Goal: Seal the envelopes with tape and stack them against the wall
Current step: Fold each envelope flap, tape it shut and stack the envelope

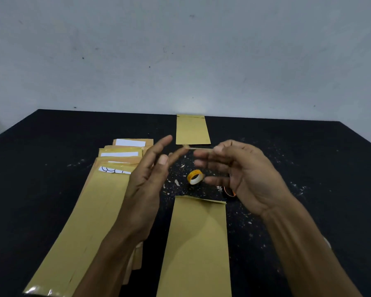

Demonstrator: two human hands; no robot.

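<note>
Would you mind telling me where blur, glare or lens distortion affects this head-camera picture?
In the head view, motion blur smears the left hand and right hand fingertips, and the tape strip between them is hard to make out; glare shines on the pile of envelopes at its near corner; wide-angle distortion bows that pile's long edges and the table edges.

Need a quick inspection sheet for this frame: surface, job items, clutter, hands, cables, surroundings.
Surface: black table, speckled with pale scraps.
Job's things: envelope front centre, flap end away from the person; fanned pile of envelopes at left; one envelope against the wall; yellow tape roll between the hands.
Clutter: small orange-and-black object, partly hidden by the right hand.
Hands: left hand and right hand stretch a tape strip between fingertips.
Cables: nothing seen.
Surroundings: pale grey wall, scuffed.
</note>
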